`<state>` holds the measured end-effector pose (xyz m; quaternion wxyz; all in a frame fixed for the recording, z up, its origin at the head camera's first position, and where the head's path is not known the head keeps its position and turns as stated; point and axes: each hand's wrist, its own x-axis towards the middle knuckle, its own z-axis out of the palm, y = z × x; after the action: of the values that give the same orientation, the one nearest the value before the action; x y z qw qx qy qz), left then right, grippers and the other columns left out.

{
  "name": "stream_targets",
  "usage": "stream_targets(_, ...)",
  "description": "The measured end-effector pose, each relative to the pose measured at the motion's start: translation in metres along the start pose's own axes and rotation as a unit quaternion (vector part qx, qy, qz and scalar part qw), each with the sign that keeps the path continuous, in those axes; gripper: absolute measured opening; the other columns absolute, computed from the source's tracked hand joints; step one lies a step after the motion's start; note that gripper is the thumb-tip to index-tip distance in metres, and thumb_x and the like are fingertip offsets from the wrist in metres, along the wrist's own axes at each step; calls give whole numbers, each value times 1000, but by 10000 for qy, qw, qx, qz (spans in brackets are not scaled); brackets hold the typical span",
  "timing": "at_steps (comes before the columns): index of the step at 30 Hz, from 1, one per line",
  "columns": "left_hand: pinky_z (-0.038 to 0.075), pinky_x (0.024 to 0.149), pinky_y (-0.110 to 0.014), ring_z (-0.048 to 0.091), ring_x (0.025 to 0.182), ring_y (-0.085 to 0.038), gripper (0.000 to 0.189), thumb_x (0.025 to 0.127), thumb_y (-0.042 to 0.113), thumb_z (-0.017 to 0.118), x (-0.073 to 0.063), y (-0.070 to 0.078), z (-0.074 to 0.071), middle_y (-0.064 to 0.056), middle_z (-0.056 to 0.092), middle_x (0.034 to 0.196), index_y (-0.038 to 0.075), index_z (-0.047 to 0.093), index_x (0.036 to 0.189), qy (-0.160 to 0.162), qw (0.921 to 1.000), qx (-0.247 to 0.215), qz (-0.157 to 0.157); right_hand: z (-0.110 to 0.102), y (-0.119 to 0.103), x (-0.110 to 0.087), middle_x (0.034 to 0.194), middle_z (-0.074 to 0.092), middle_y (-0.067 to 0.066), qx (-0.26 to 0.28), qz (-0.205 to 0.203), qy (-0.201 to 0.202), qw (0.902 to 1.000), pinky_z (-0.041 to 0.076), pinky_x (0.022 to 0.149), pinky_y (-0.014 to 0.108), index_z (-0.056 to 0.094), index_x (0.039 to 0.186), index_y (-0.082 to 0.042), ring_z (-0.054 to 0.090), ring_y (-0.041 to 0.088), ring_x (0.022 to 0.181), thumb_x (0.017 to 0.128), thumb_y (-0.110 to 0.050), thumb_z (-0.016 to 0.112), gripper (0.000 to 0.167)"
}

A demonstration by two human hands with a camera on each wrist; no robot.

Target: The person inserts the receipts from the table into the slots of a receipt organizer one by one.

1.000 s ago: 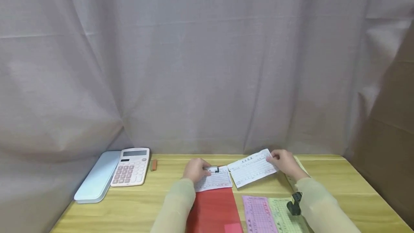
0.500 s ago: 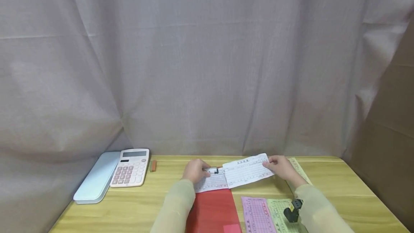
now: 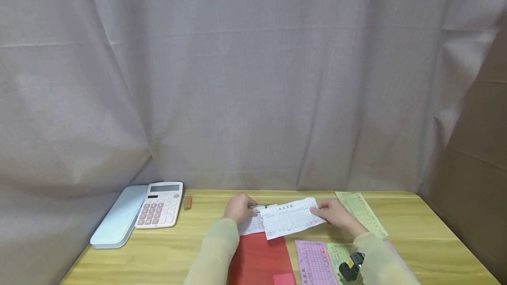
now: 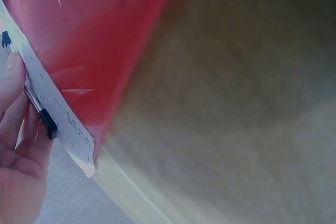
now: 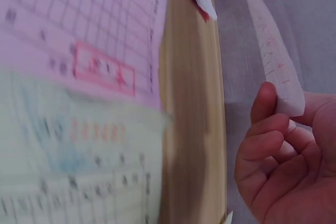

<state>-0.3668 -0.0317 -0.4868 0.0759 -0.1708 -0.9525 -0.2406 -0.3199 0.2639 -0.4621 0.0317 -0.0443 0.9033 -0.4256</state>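
**Red folder (image 3: 259,258) and loose white slip (image 3: 291,218), on a wood-grain tabletop (image 3: 428,232)**

- Grey cloth backdrop (image 3: 245,78), hung in folds behind the tabletop.
- Red folder: flat at near centre, front edge outside the head view.
- Light blue case (image 3: 119,219), long, rounded corners; far left.
- White calculator (image 3: 160,205), pink and white keys; right of the case, display at far end.
- Pink slip (image 3: 315,261) and near green slip (image 3: 336,254), gridded, side by side, right of the folder.
- Far green slip (image 3: 361,212), beyond the right forearm.
- Loose white slip: printed grid, tilted, its left end over the folder's top; whether it touches there cannot be told.
- Clipped white slip (image 3: 249,227), at the folder's top, partly covered.
- Right hand (image 3: 334,213): pinches the loose white slip's right end.
- Left hand (image 3: 239,208): thumb and fingers gripping the metal clip.
- Metal clip (image 4: 48,120), black-ended.
- Brown block (image 3: 188,202), beside the calculator.
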Motion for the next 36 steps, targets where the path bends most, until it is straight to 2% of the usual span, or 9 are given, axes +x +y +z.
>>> stream_targets(7, 52, 82, -35, 67, 92, -19, 22, 70, 18, 83, 1, -1, 0, 2, 74, 90, 16, 78, 91, 86, 9998, 141, 102, 16, -11, -5, 58, 48, -2, 70, 339, 2, 9994, 32, 44, 20, 66, 80, -2, 40, 9, 47, 88, -18, 66, 18)
stream_targets(15, 52, 83, -35, 67, 91, -19, 22, 70, 19, 83, 2, -1, 0, 2, 74, 90, 15, 78, 91, 24, 10000, 16, -11, 41, -24, -6, 57, 49, -1, 736, 725, 6, 9947, 32, 43, 16, 63, 77, 1, 41, 8, 45, 86, -12, 67, 16)
stream_targets(21, 52, 81, -34, 67, 90, -19, 22, 70, 19, 83, 1, -1, 1, 2, 74, 89, 16, 78, 91, -17, 10000, -35, -62, 61, -32, -6, 58, 51, 1, 1210, 1013, 40, 9875, 35, 42, 16, 59, 75, 0, 41, 7, 44, 85, -10, 66, 16)
stream_targets(27, 53, 80, -34, 67, 90, -19, 21, 70, 19, 83, 0, -2, 1, 2, 74, 89, 15, 78, 90, 25, 10000, -33, -6, 74, -39, -6, 61, 54, 3, 1570, 1175, 130, 9805, 38, 41, 14, 60, 77, 3, 42, 6, 43, 83, -7, 66, 13)
stream_targets(32, 53, 80, -33, 68, 90, -18, 21, 70, 20, 83, 0, -2, 1, 2, 74, 89, 16, 78, 90, 85, 10000, 1, 41, 81, -44, -6, 68, 59, 7, 1671, 1304, 172, 9771, 44, 42, 15, 61, 82, 5, 47, 7, 45, 82, -6, 66, 12)
stream_targets(36, 53, 79, -32, 68, 89, -18, 21, 69, 19, 83, 0, -2, 0, 2, 74, 88, 15, 78, 89, 91, 9999, -4, 91, 86, -44, -4, 68, 59, 8, 1691, 1315, 161, 9767, 46, 43, 16, 61, 82, 5, 49, 8, 46, 82, -6, 66, 12)
